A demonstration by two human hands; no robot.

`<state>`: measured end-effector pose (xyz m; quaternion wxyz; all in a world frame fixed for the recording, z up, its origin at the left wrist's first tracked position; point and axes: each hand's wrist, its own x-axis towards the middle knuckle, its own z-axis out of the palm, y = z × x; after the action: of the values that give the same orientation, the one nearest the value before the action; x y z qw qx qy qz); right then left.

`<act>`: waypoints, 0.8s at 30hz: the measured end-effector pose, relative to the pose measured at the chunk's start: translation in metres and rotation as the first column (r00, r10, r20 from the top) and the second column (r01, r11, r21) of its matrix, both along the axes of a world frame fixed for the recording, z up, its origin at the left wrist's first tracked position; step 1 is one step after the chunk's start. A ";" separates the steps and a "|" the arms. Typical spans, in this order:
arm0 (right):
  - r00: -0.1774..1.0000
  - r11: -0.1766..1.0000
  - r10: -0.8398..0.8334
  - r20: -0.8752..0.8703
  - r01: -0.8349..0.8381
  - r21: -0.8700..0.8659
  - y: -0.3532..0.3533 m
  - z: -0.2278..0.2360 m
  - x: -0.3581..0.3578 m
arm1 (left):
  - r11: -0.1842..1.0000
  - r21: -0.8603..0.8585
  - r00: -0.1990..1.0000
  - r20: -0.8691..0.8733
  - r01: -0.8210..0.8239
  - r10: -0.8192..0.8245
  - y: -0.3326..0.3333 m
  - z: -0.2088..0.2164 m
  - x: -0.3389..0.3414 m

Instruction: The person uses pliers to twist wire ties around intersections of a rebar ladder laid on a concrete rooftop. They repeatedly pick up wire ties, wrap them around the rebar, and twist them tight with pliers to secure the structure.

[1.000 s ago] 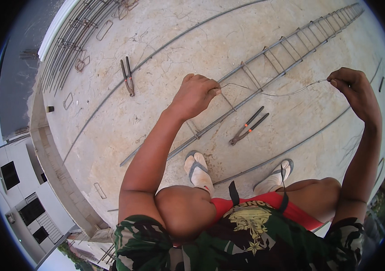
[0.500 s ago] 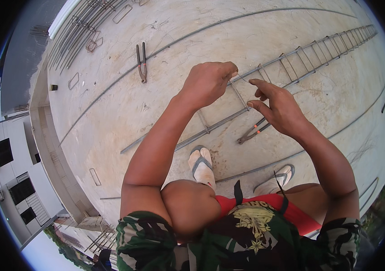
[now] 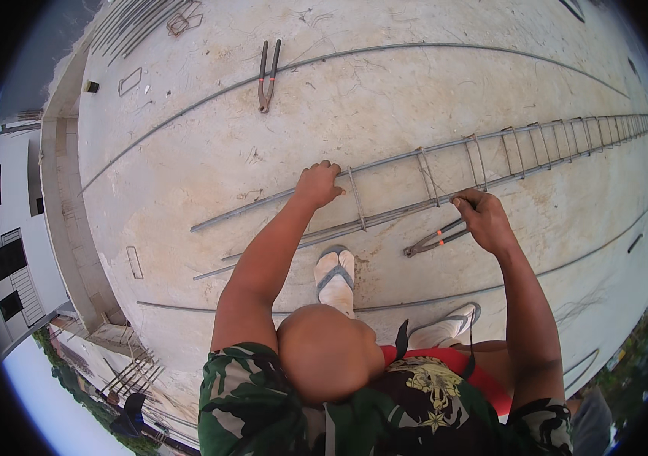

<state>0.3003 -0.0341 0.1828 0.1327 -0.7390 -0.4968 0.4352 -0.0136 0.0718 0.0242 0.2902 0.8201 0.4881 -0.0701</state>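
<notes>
A long ladder-like cage of steel bars (image 3: 392, 161) and bent stirrups lies across the concrete floor, stretching off to the far right. My left hand (image 3: 318, 185) is closed over its far bar, close to the leftmost stirrup (image 3: 357, 199). Thumb and fingertips of my right hand (image 3: 485, 220) are pinched together by the near bar. A thin tie wire (image 3: 438, 185) appears to run from this pinch toward a stirrup; its held end is hidden. Orange-marked pincers (image 3: 434, 240) lie on the floor just left of my right hand.
Another pair of pincers (image 3: 267, 80) lies beyond the cage, across a long loose bar (image 3: 385, 50). More bars (image 3: 138, 26) and loose stirrups are at the far left, near a low wall (image 3: 65, 197). My sandalled feet (image 3: 335, 277) stand on the near side, by another bar (image 3: 415, 302).
My hands have moved apart. The left has come down onto the far bar; the right has shifted lower and right, closing to a pinch. The view has shifted too.
</notes>
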 end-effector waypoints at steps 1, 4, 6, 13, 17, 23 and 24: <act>1.000 1.000 0.009 -0.018 -0.009 0.027 -0.005 -0.011 -0.002 | 0.998 0.054 1.000 -0.015 -0.010 0.011 -0.008 -0.018 -0.001; 0.998 0.997 -0.004 -0.058 0.000 -0.071 -0.011 -0.025 -0.012 | 0.995 0.081 0.998 0.025 -0.065 0.063 -0.015 -0.043 -0.004; 0.999 0.997 0.049 -0.024 -0.050 -0.053 -0.014 -0.035 -0.011 | 0.996 0.002 0.995 0.046 -0.086 0.086 -0.008 -0.037 0.000; 0.972 0.960 0.235 0.020 -0.229 -0.161 -0.019 -0.056 -0.023 | 0.950 -0.279 0.964 0.182 -0.139 0.195 0.015 -0.023 -0.012; 0.960 0.945 0.278 0.039 -0.266 -0.188 -0.032 -0.071 -0.034 | 0.766 -0.603 0.932 0.097 -0.224 0.349 0.032 -0.005 -0.003; 0.963 0.957 0.268 0.006 -0.266 -0.118 -0.042 -0.088 -0.048 | 0.645 -0.697 0.887 0.028 -0.313 0.461 0.041 0.001 0.011; 0.969 0.962 0.246 -0.015 -0.246 -0.119 -0.042 -0.089 -0.052 | 0.663 -0.685 0.884 0.058 -0.303 0.464 0.040 0.004 0.013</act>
<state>0.2485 -0.0764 0.0943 0.0328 -0.6781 -0.5577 0.4776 -0.0008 0.1121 0.0287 0.6218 0.5443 0.5574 -0.0797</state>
